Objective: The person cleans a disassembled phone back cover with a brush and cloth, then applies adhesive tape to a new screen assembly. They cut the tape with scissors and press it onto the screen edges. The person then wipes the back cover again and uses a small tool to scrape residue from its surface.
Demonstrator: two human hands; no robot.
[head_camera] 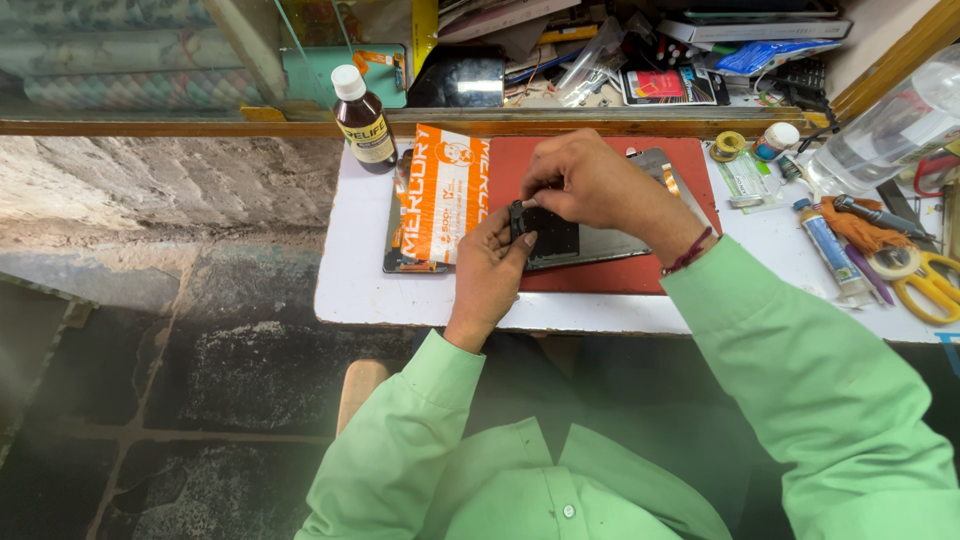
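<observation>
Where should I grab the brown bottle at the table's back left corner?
Take the brown bottle around its body below the white cap, coming from the right, probably. It stands upright at the white table's back left corner, with the wooden ledge close behind and the orange packet beside its base.

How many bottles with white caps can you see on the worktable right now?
2. A brown bottle stands at the table's back left corner, beside the orange packet. A small white-capped bottle sits back right, next to the tape roll. Clutter behind may hide more.

White worktable (360,290) stands over dark stone-slab floor (200,400); rough stone ledge (150,180) at left; wooden rail (200,127) along back.
</observation>
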